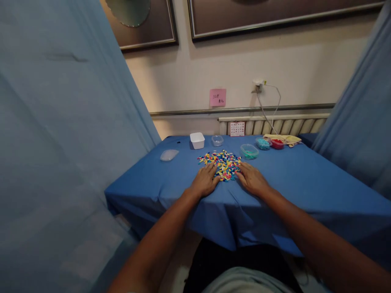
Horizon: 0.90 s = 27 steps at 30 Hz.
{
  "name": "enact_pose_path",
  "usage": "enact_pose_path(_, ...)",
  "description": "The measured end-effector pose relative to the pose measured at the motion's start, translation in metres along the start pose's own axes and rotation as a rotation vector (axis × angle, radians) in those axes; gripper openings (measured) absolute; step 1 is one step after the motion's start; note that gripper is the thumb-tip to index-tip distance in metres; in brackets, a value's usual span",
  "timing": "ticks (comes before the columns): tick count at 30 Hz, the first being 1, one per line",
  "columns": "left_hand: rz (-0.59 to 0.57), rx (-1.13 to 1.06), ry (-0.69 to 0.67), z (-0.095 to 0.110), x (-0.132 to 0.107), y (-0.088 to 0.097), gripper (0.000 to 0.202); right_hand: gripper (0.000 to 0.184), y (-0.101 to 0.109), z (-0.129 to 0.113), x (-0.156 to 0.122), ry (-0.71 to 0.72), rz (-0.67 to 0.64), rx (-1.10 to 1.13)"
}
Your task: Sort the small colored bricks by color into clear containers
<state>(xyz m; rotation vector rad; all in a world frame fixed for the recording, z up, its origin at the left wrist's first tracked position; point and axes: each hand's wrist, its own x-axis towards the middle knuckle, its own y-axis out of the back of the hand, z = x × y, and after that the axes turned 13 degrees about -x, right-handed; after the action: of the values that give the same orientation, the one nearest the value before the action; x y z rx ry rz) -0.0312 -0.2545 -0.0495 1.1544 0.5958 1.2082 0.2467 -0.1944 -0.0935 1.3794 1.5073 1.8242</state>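
A spread pile of small coloured pieces [225, 163], yellow, blue, pink and white, lies on the blue tablecloth [180, 175]. My left hand [205, 180] rests palm down at the pile's near left edge, fingers stretched out and touching pieces. On the opposite side my right hand [252, 178] lies flat at the near right edge, its fingers extended against the pile. Neither hand grips anything. Just beyond the right hand stands a clear tub [249, 151] with green pieces in it. What lies under the palms is hidden.
Behind the pile stand a white container [197, 141] and a small clear container [217, 141]. A clear lid [169, 155] lies at left. At back right are tubs of light-blue pieces [263, 143] and red pieces [277, 143] beside a yellow cloth [291, 140]. Curtains [61, 142] flank the table.
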Motion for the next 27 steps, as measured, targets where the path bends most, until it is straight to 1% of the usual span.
enact_pose_path(3, 0.142, -0.011, -0.087, -0.003, -0.005, 0.000, 0.056, 0.049, 0.000, 0.009, -0.002, -0.131, 0.068, -0.018)
enact_pose_path(5, 0.204, -0.032, -0.157, -0.004, -0.007, 0.000, 0.042, 0.043, -0.001, 0.014, -0.003, -0.172, 0.081, -0.020)
enact_pose_path(7, 0.189, -0.048, -0.240, -0.005, -0.007, 0.001, 0.033, 0.035, -0.004, 0.016, -0.003, -0.141, 0.079, -0.004)
enact_pose_path(10, 0.097, -0.038, -0.328, -0.004, -0.005, 0.002, 0.032, 0.028, -0.006, 0.015, -0.002, -0.025, 0.072, 0.037)
enact_pose_path(12, 0.092, 0.002, -0.294, -0.003, -0.003, 0.002, 0.034, 0.028, -0.006, 0.014, -0.002, 0.036, 0.071, 0.059)
enact_pose_path(14, 0.146, 0.055, -0.212, -0.002, -0.003, 0.002, 0.035, 0.032, -0.004, 0.013, -0.002, 0.073, 0.082, 0.069)
enact_pose_path(16, 0.172, 0.090, -0.172, 0.000, -0.003, 0.001, 0.041, 0.039, -0.001, 0.011, -0.002, 0.115, 0.092, 0.071)
enact_pose_path(17, 0.144, 0.090, -0.186, 0.001, -0.001, 0.001, 0.047, 0.044, 0.000, 0.010, -0.002, 0.147, 0.088, 0.073)
enact_pose_path(18, 0.080, 0.079, -0.217, 0.003, 0.001, 0.001, 0.054, 0.047, 0.001, 0.008, -0.002, 0.188, 0.073, 0.075)
enact_pose_path(20, -0.096, 0.035, -0.278, 0.008, 0.008, 0.001, 0.065, 0.054, 0.002, 0.005, -0.001, 0.274, 0.018, 0.080)
enact_pose_path(22, -0.232, -0.001, -0.285, 0.014, 0.019, 0.002, 0.071, 0.060, 0.001, 0.003, 0.002, 0.324, -0.044, 0.081)
enact_pose_path(24, -0.287, 0.008, -0.239, 0.020, 0.031, 0.002, 0.074, 0.068, 0.000, 0.002, 0.005, 0.320, -0.093, 0.074)
enact_pose_path(27, -0.298, 0.061, -0.146, 0.023, 0.043, 0.000, 0.079, 0.083, -0.001, 0.002, 0.009, 0.272, -0.150, 0.054)
